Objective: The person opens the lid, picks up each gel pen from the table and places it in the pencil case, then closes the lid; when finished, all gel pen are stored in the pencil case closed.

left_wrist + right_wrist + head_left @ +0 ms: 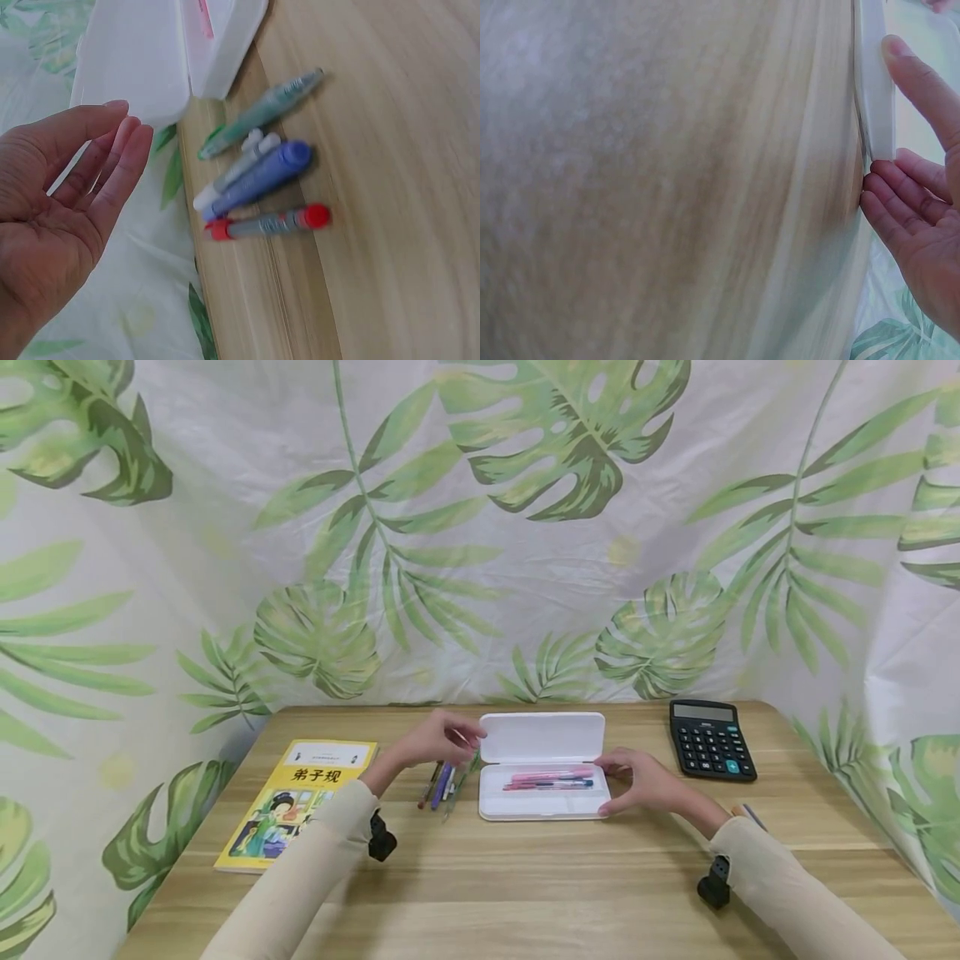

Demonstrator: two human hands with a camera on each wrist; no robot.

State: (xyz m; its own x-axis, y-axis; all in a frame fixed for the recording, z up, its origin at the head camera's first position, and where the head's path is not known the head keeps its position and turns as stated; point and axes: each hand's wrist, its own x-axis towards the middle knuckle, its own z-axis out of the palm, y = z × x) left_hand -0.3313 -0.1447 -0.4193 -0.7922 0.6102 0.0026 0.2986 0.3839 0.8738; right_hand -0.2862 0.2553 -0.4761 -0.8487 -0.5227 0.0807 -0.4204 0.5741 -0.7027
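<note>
A white pencil case (495, 807) lies on the table with its lid (542, 737) raised at the back. Several pink, red and blue-ended pens (553, 779) rest inside it. My right hand (651, 783) holds the case's right end, thumb at the front corner and fingers at the back. Near the lid's left edge hovers my left hand (438, 739), fingers loosely bent with nothing between them. Beneath and beside it lie a green pen (266, 112), a blue-purple marker (262, 180) and a red-capped pen (270, 223).
A black calculator (712, 739) sits at the back right. On the left lies a yellow book (300, 802). Part of a pen or similar stick (752, 816) shows beyond the right wrist. A leaf-patterned cloth (540, 568) hangs behind the table (510, 893).
</note>
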